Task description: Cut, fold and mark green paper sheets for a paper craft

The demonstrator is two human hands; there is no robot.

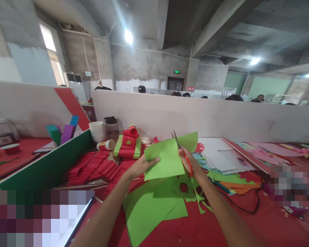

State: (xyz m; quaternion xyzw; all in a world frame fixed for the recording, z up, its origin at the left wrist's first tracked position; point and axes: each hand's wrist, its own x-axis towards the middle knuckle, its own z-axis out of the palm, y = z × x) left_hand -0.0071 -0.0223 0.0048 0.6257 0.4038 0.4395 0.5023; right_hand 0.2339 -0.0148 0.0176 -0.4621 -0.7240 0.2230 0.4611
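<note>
Left hand (143, 166) pinches green sheet (167, 158) at its nine o'clock edge. Right hand (190, 156) grips scissors (189, 166) (orange-handled), blades pointing to eleven o'clock.

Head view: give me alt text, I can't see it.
A person's left hand holds a thin bright green sheet; the right hand holds orange-handled metal scissors, blades at the sheet. Below, more green sheets lie on a red tabletop.

Hands (144, 165): two; scissors (178, 142): one; raised green sheet (167, 158): one; lower green sheets (149, 207): perhaps two
</note>
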